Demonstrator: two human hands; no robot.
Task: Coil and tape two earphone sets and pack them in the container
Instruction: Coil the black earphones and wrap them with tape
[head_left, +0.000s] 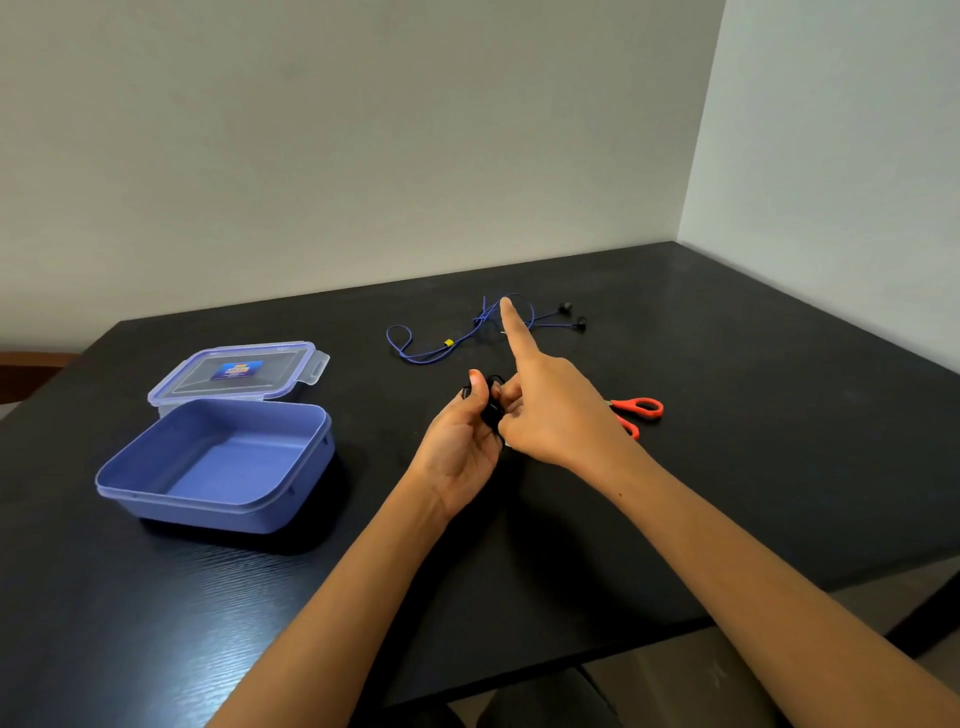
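My left hand (462, 441) grips a small bundle of black earphone cord (488, 402) above the middle of the black table. My right hand (550, 415) meets it from the right: the index finger sticks straight out, the other fingers curl onto the black bundle. Most of that bundle is hidden between the hands. A blue earphone set (447, 343) lies loose and uncoiled farther back, its two black earbuds (571, 315) at the right. The open blue container (218, 462) stands at the left, with nothing in it.
The container's clear lid (244, 370) lies flat just behind it. Orange-handled scissors (639, 410) lie on the table right of my right hand, partly hidden by it. Walls close the table at the back and right; its front edge runs below my forearms.
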